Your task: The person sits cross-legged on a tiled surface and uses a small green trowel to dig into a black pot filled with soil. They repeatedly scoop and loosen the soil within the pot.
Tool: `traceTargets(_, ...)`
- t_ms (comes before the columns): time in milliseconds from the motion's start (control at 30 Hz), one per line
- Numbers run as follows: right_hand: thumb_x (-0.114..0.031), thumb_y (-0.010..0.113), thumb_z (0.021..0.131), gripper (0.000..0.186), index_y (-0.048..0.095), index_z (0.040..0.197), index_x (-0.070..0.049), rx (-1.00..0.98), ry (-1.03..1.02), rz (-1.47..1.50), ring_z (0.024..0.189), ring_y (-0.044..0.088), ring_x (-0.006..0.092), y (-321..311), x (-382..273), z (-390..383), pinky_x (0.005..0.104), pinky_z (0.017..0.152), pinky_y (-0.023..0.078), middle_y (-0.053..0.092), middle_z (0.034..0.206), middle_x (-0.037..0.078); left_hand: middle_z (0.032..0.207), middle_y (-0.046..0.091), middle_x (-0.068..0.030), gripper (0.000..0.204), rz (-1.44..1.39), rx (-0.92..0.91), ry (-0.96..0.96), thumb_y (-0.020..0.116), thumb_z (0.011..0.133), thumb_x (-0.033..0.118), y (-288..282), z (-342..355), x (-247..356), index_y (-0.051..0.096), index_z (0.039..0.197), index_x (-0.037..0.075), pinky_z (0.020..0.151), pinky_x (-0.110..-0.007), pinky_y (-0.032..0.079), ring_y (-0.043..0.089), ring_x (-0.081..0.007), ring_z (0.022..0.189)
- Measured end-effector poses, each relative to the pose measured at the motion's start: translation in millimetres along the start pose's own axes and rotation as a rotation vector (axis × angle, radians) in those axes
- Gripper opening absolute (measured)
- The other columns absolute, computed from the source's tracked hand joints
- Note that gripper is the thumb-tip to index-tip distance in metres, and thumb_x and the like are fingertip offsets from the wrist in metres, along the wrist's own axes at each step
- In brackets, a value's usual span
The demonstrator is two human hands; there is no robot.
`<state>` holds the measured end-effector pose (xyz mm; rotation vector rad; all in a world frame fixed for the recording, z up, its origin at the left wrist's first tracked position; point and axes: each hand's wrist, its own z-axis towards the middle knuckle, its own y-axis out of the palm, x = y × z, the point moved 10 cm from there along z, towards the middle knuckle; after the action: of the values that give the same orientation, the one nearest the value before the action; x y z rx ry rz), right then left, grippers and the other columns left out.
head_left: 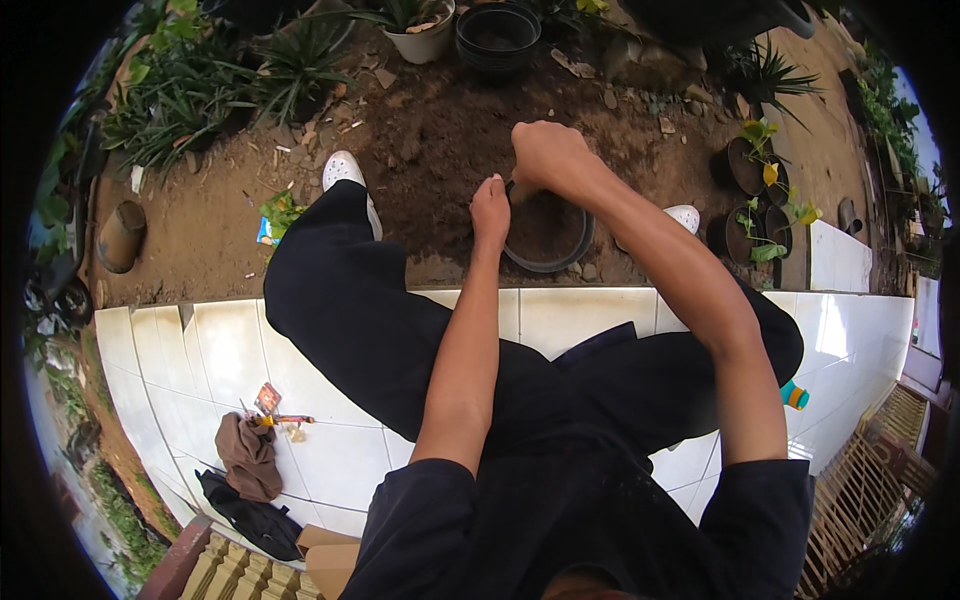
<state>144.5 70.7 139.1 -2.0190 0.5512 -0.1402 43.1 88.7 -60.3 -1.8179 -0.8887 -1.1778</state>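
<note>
Left hand (490,212) is narrow, with thumb raised, set against the outer left side of the round black pot (547,267); whether its fingers close over the rim cannot be told from this view. Right hand (550,157) is curled into a fist at the far side of the same pot, knuckles upward and wrist bent; its palm is hidden, so what it may be holding cannot be told. The two hands are near each other, the right one farther out and slightly higher in view.

The pot stands just right of the left hand and below the right hand, partly covered by the right wrist. Dark matter shows inside it.

Bare soil (420,140) lies to the left of both hands and beyond them. Well beyond the right hand are a set of black pots (498,40) and, to their left, a white pot (420,43). One white shoe (342,168) is left of the left hand; another shoe (684,217) is right of the right hand. Potted plants (745,168) stand farther right. White tiles (590,308) run on the near side of both hands. A brown cloth (250,458) lies on them, well to the near left.
</note>
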Motion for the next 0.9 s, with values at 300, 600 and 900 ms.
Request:
traceTargets(300, -0.016, 0.062, 0.082, 0.034, 0.072, 0.112, -0.002, -0.033, 0.043, -0.075, 0.098, 0.075, 0.0291, 15, 26, -20, 0.0419, 0.086, 0.059, 0.077, 0.096, 0.015, 0.081, 0.056, -0.0221, 0.04, -0.009, 0.008, -0.015, 0.047, 0.104, 0.032, 0, 1, -4, 0.058, 0.095, -0.005, 0.075, -0.042, 0.045, 0.05, -0.029, 0.074)
traceTargets(600, -0.016, 0.064, 0.082, 0.031, 0.073, 0.108, -0.003, -0.031, 0.062, -0.137, 0.102, 0.074, 0.0282, 2, 35, -14, 0.0406, 0.086, 0.059, 0.077, 0.099, 0.016, 0.081, 0.056, -0.0229, 0.04, 0.015, 0.007, -0.042, 0.046, 0.104, 0.031, 0, -3, 3, 0.056, 0.092, -0.005, 0.074, -0.042, 0.044, 0.051, -0.0306, 0.074)
traceTargets(900, -0.013, 0.064, 0.08, 0.027, 0.073, 0.104, -0.004, -0.301, 0.036, -0.112, 0.099, 0.074, 0.0299, 21, 43, -19, 0.0421, 0.086, 0.059, 0.077, 0.096, 0.015, 0.08, 0.056, -0.0219, 0.039, 0.01, 0.02, -0.022, 0.046, 0.105, 0.031, -3, -2, 1, 0.056, 0.092, -0.005, 0.074, -0.041, 0.044, 0.049, -0.03, 0.073)
